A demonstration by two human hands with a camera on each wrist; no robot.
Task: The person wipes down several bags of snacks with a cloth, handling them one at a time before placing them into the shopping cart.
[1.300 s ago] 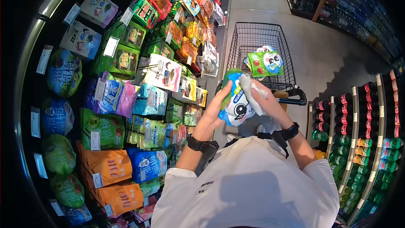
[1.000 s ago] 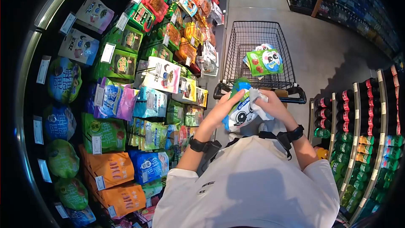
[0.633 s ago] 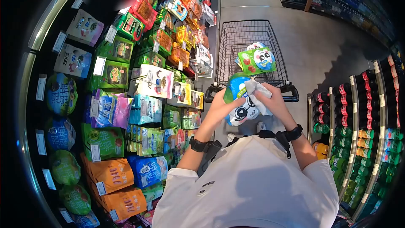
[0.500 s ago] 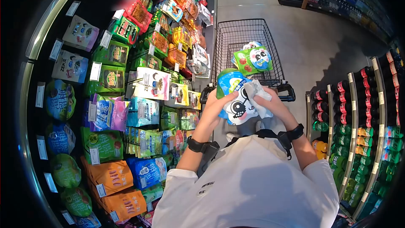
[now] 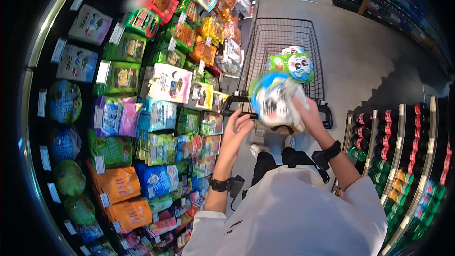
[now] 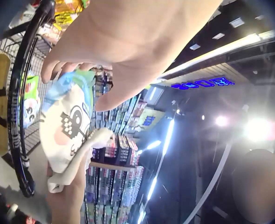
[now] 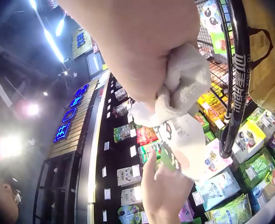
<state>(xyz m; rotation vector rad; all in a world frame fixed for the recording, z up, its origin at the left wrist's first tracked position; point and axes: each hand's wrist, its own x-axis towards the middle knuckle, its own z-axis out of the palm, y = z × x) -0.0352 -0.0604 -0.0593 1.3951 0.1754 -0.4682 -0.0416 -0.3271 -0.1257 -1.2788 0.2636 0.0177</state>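
Observation:
In the head view, my right hand (image 5: pixel 309 116) grips a blue, green and white snack bag (image 5: pixel 271 106) printed with a cartoon face, along with a crumpled white cloth or tissue (image 7: pixel 189 77). The bag is blurred and hangs over the cart's handle side. My left hand (image 5: pixel 234 135) is apart from the bag, at its left, fingers loosely bent and holding nothing. From the left wrist, the bag's white face (image 6: pixel 65 123) shows beyond my left fingers, with the cloth (image 6: pixel 84 154) along its lower edge. The cloth partly hides the right fingertips.
A black wire shopping cart (image 5: pixel 279 20) stands ahead, holding green snack bags (image 5: pixel 298 66) with similar faces. Its handle (image 5: pixel 237 114) lies just beyond my left hand. Hanging snack packs (image 5: pixel 116 182) fill the left shelf. Drink bottles (image 5: pixel 395 194) line the right shelf.
My left hand has let go of the snack bag and drawn back to the left. My right hand now holds it alone, with the cloth. The head view has shifted slightly.

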